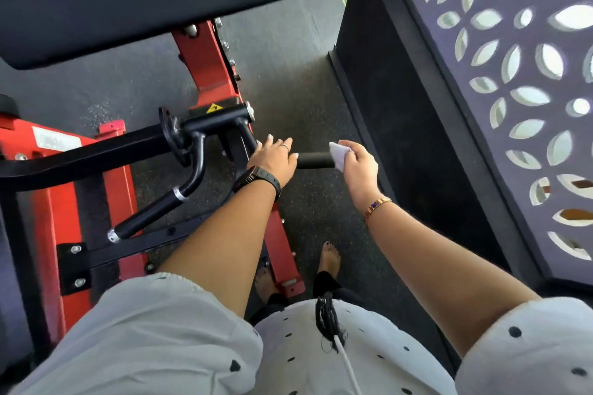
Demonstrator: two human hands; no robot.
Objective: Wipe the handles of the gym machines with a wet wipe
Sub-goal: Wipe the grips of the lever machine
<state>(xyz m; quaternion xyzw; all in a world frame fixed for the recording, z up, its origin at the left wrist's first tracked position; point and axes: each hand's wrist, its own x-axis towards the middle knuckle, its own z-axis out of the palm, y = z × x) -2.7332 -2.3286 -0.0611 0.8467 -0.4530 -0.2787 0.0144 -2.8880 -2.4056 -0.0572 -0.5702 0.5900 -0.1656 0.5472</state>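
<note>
Our left hand [276,159] lies straight-fingered on the handle [314,160]. Our right hand [357,167] pinches the wipe [340,153] at its end.

yellow triangular warning sign [214,108] on red machine frame [205,67], no legible text

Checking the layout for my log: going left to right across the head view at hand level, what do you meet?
The angled black handle, left hand, horizontal black handle, wet wipe, right hand, cut-out patterned screen.
</note>
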